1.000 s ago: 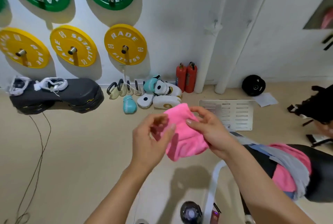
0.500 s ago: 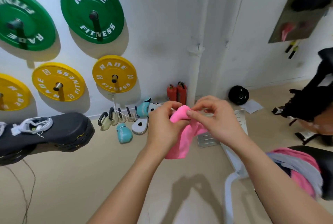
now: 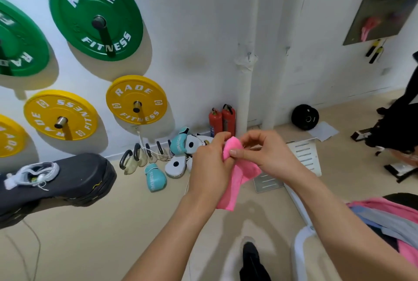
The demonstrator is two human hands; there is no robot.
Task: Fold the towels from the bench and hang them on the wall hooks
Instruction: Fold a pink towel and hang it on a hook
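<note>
Since a moment ago your head has been tilting up a little, so the wall is filling more of the view and the bench pile is sliding toward the lower right corner. You are holding the pink towel (image 3: 234,174) bunched between both hands in front of you. Your left hand (image 3: 209,166) is gripping it, fingers curled round the cloth, while your right hand (image 3: 265,154) is pinching its top fold. More towels (image 3: 384,215) are lying on the bench (image 3: 404,197) at your right.
</note>
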